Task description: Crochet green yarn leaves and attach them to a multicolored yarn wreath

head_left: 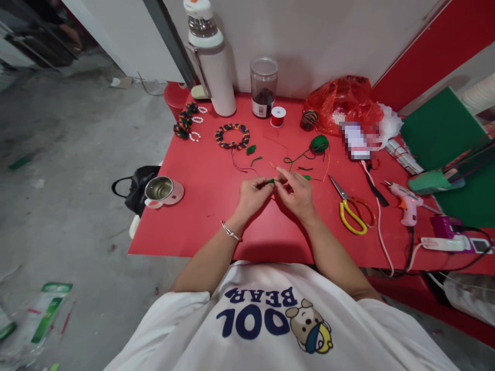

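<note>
My left hand (255, 195) is closed in a pinch on a small green yarn piece (271, 181). Opposite it, my right hand (296, 191) has its fingertips pressed together at the same piece. A green end (307, 177) shows just beyond the right hand; whether it belongs to a tool is unclear. Orange yarn (326, 167) trails on the table to the right. Ahead lie a green yarn ball (319, 144), a small green leaf-shaped piece (251, 149) and short green scraps (256, 161). A multicoloured crocheted ring (232, 136) is at front left.
Yellow-handled scissors (351, 211) and a glue gun (405, 202) with cords lie right on the red table (193, 226). A mug (164, 190) stands near the left edge. Along the back are a white bottle (216, 67), clear jar (264, 85), red thread spool (278, 117) and red bag (340, 98).
</note>
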The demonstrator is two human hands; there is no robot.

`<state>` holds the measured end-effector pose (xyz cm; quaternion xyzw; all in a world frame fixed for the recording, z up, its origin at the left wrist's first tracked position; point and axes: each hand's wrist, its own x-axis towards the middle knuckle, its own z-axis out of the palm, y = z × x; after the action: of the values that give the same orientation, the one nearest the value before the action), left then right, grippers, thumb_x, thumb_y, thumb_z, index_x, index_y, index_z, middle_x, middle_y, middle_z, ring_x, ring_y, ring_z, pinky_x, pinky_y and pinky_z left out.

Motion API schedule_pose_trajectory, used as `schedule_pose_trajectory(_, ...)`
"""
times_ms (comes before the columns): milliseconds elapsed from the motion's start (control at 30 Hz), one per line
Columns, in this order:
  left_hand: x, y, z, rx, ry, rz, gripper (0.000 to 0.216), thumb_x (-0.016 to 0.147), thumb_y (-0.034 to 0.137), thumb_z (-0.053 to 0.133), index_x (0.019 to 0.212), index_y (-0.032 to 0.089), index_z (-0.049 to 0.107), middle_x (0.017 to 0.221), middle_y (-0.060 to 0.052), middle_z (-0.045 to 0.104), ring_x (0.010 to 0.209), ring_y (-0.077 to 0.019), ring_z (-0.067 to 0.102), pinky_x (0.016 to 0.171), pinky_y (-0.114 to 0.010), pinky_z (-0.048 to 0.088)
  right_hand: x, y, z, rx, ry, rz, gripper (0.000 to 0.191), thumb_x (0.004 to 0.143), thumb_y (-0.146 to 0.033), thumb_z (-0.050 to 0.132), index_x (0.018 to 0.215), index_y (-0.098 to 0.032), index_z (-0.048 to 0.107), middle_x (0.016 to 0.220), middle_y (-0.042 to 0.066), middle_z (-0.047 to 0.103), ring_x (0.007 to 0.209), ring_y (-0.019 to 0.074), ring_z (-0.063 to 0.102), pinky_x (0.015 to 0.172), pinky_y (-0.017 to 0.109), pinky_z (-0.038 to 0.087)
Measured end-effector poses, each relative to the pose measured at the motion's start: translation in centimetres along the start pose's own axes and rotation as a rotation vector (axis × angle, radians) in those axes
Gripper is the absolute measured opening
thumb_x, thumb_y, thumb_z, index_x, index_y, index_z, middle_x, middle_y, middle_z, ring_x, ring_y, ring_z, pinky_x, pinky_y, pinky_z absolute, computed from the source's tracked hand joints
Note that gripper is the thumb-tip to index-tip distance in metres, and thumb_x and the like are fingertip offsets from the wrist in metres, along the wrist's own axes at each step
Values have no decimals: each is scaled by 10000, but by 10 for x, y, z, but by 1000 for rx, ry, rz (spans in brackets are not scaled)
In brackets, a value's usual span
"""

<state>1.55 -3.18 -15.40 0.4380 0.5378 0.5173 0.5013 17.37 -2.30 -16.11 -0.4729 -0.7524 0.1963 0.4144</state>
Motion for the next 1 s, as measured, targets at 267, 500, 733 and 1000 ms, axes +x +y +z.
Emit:
schedule_pose_trajectory(267, -4, 4, 0, -224, -82, -115, 271, 665, 369, 887, 812, 158, 803, 570, -8, 654, 462, -95, 504, 427, -221, 373, 5, 4, 6, 476, 79, 389, 435, 879, -425, 699, 1277, -249, 695, 1002, 40, 750, 864, 166, 680, 812, 322, 573)
schedule_pose_trajectory(500, 2, 2, 2, -415, 32, -212, 403, 565, 372, 964, 833, 175, 736, 535, 49, 584, 409, -56, 437, 396, -198, 278, 4, -9, 5, 626, -140, 498, 481, 824, -687, 738, 850, -208, 764, 756, 28, 723, 668, 148, 622, 644, 294, 525)
schedule_pose_trajectory(733, 3, 7, -1, -419, 0, -261, 410, 608, 463, 907, 685, 192, 608, 492, 55, 544, 348, -66, 408, 347, -223, 274, 1, -9, 10, 565, -160, 417, 272, 876, -476, 710, 849, -222, 804, 773, 25, 756, 694, 158, 657, 705, 317, 542)
schedule_pose_trajectory(1000, 5, 7, -3, -472, 25, -211, 420, 585, 291, 878, 956, 184, 714, 517, 78, 550, 396, -68, 446, 368, -185, 281, 2, -10, 7, 596, -157, 433, 254, 861, -439, 690, 914, -213, 792, 834, 31, 773, 724, 153, 663, 725, 306, 560)
